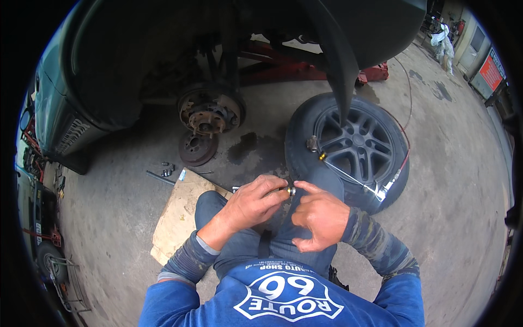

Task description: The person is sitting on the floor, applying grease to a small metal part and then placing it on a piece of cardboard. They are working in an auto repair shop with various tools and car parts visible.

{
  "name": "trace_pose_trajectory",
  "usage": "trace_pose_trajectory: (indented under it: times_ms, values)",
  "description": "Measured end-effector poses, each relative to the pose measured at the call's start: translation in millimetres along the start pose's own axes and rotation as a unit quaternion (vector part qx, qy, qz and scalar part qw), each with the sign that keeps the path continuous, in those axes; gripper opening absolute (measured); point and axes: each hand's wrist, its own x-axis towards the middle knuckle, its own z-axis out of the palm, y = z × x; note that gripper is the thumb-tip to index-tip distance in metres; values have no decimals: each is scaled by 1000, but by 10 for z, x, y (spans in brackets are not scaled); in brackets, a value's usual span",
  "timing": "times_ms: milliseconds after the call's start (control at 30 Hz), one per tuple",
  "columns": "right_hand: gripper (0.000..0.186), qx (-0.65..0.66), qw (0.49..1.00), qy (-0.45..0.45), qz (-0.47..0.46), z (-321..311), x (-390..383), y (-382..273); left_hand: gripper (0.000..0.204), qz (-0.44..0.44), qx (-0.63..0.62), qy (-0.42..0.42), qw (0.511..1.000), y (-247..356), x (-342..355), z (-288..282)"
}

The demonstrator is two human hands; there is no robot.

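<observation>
Both hands (283,204) pinch one small metal fitting (291,191), mostly hidden by fingertips, above the wheel (354,144).

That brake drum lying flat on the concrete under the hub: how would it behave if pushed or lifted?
The brake drum looks like thick rusty metal, so probably heavy for its size and rigid. It lies flat on the concrete floor, so a push would likely make it scrape rather than roll. The rusty surface should not be slippery.

Black tyre (298,143) — dark grey wheel (357,143); rust-brown brake hub (210,113); red jack (305,68); tan cardboard (180,215).
</observation>
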Motion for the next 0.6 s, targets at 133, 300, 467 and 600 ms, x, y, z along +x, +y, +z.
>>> trace_pose_trajectory:
  times_ms: [133, 300, 467, 600]
  values:
    - [34, 49, 999, -1, -22, 0, -26, 31, 37, -69, -71, 33, 995, 10, -9, 49]
    - [34, 81, 996, 38, -2, -69, -35, 29, 32, -350, -369, 113, 853, 40, -15, 162]
    - [32, 7, 996, 72, -48, 8, -20, -73, 27, -442, -517, 86, 728, 52, -9, 124]
    - [30, -11, 996, 56, -67, 101, 28, -24, 25, -451, -541, 68, 706, 92, 39, 113]
